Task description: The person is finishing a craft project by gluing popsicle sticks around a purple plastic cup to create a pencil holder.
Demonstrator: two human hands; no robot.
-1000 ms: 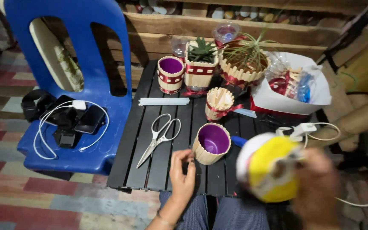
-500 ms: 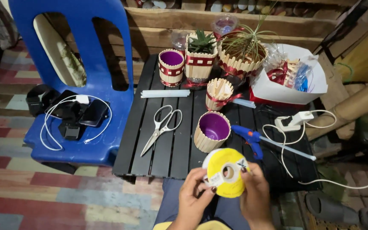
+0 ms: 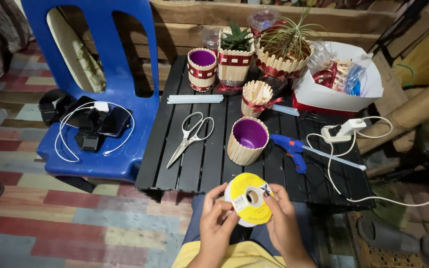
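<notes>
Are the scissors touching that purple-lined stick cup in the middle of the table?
Apart. The head view shows bare black slats between the scissors and the stick cup.

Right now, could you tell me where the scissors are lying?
In the head view, the scissors lie on the left part of the black slatted table, left of the purple-lined stick cup and below the white glue sticks.

Holding a round yellow ribbon spool with a white core point(image 3: 250, 199) between left hand point(image 3: 216, 224) and right hand point(image 3: 283, 224), fingertips pinching its rim, just below the near edge of the black slatted tabletop point(image 3: 199, 164). Lying there: silver scissors point(image 3: 191, 136), a purple-lined cup of wooden sticks point(image 3: 247, 141), a blue glue gun point(image 3: 292, 149). Standing alongside: a blue plastic chair point(image 3: 100, 74).
</notes>
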